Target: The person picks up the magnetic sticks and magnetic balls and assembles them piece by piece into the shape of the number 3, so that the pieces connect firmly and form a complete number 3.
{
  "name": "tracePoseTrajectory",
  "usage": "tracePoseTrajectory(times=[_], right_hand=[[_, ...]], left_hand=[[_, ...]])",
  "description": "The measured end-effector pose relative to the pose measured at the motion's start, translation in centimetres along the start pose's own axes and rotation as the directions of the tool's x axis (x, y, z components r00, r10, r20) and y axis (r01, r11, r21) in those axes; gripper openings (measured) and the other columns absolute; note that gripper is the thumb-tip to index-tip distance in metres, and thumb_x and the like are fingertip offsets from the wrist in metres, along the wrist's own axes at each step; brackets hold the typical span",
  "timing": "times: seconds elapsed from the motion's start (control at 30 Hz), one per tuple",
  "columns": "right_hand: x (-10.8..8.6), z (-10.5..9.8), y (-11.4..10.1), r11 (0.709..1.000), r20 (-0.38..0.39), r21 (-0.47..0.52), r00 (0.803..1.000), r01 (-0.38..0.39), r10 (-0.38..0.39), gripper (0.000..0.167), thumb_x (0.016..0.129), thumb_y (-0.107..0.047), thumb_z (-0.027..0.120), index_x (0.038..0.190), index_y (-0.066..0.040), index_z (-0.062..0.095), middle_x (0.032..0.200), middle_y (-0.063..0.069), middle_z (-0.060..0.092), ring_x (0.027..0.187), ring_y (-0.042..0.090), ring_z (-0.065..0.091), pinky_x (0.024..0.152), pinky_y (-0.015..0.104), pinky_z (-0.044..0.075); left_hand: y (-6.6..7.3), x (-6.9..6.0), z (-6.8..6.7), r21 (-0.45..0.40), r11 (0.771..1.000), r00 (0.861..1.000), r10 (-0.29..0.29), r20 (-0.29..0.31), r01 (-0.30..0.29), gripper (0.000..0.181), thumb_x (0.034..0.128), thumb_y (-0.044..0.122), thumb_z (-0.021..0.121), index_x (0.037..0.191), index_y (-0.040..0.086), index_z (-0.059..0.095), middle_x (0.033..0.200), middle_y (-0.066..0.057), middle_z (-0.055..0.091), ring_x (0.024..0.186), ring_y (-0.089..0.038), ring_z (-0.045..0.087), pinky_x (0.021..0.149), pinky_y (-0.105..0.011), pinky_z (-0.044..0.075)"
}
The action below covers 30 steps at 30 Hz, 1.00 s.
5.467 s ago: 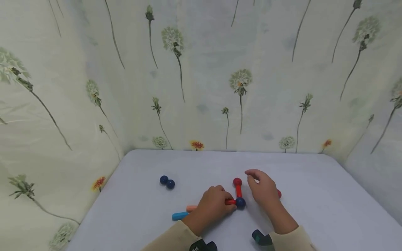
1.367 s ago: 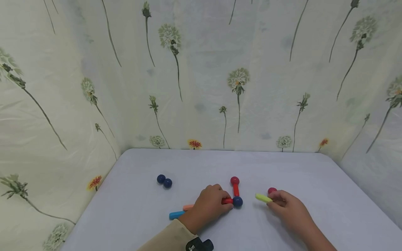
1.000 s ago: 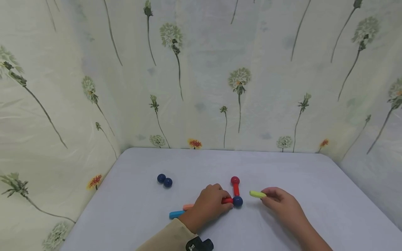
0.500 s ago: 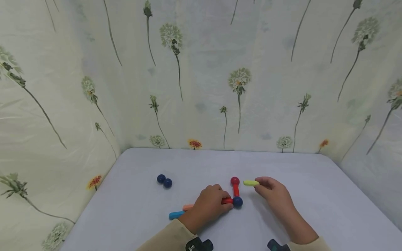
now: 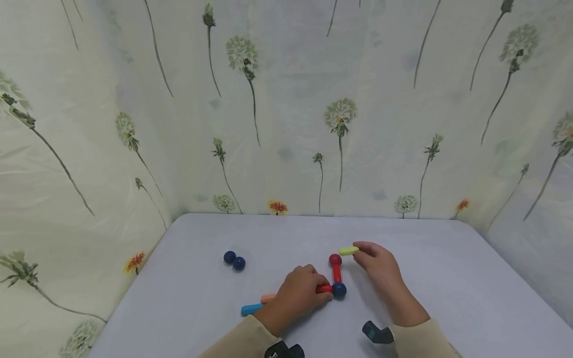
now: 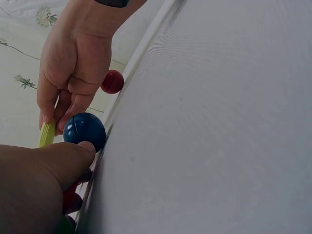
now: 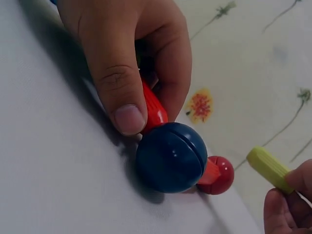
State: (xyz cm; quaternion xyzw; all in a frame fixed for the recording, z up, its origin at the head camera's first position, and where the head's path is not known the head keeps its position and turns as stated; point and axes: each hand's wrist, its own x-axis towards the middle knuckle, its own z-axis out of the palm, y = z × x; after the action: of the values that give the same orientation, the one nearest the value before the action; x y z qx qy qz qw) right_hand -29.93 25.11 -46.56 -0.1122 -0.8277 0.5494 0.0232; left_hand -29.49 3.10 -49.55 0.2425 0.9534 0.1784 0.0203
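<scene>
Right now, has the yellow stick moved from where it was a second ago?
Yes. In the head view, the yellow stick has moved left and up the picture, closer to the red ball, which has stayed put.

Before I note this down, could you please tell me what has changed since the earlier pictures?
The right hand has taken hold of the yellow stick and carried it leftward and away from the person, toward a red ball. The left hand still grips its red rod; both loose blue balls stayed.
</scene>
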Motion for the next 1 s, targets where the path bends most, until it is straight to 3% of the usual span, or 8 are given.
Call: tracePoseTrajectory(times=[0.4,0.63,0.77,1.0], right_hand=[[2.6,1.0,-1.3,0.986,0.02,0.158,0.998,-0.059,0.056,0.042,0.109,-0.022,0.056,0.148,-0.009,0.055,0.154,0.014,0.049,0.14,0.028,0.054,0.111,0.04,0.048],[4.0,1.3,-1.6,0.946,0.03,0.308,0.995,-0.099,0.094,0.045,0.109,-0.02,0.057,0.151,-0.004,0.051,0.154,0.015,0.047,0.136,0.025,0.054,0.11,0.034,0.048],[4.5,1.4,-1.0,0.939,0.031,0.319,0.991,-0.13,0.127,0.045,0.108,-0.018,0.057,0.151,-0.005,0.053,0.155,0.014,0.046,0.134,0.024,0.053,0.111,0.034,0.048],[4.7,1.5,0.2,0.958,0.065,0.26,0.992,-0.124,0.111,0.045,0.108,-0.02,0.058,0.15,-0.007,0.054,0.156,0.014,0.047,0.133,0.024,0.053,0.112,0.036,0.049]], left_hand=[[-0.3,0.1,-0.1,-0.049,0.999,1.0,0.002,0.0,-0.002,0.02,0.0879,0.048,0.083,0.101,0.034,0.082,0.091,0.015,0.057,0.084,-0.005,0.048,0.069,-0.023,0.043],[-0.2,0.1,-0.1,-0.043,0.999,1.0,0.005,-0.006,-0.005,0.021,0.0871,0.05,0.084,0.102,0.035,0.082,0.092,0.015,0.058,0.085,-0.005,0.048,0.067,-0.023,0.042],[-0.1,0.1,-0.1,-0.049,0.999,1.0,0.007,-0.003,-0.007,0.021,0.0873,0.05,0.083,0.102,0.035,0.082,0.093,0.015,0.058,0.085,-0.005,0.048,0.067,-0.022,0.042],[-0.1,-0.1,0.0,-0.03,0.999,1.0,0.024,-0.01,-0.024,0.018,0.0883,0.049,0.083,0.101,0.035,0.082,0.091,0.016,0.058,0.084,-0.004,0.049,0.069,-0.022,0.042]])
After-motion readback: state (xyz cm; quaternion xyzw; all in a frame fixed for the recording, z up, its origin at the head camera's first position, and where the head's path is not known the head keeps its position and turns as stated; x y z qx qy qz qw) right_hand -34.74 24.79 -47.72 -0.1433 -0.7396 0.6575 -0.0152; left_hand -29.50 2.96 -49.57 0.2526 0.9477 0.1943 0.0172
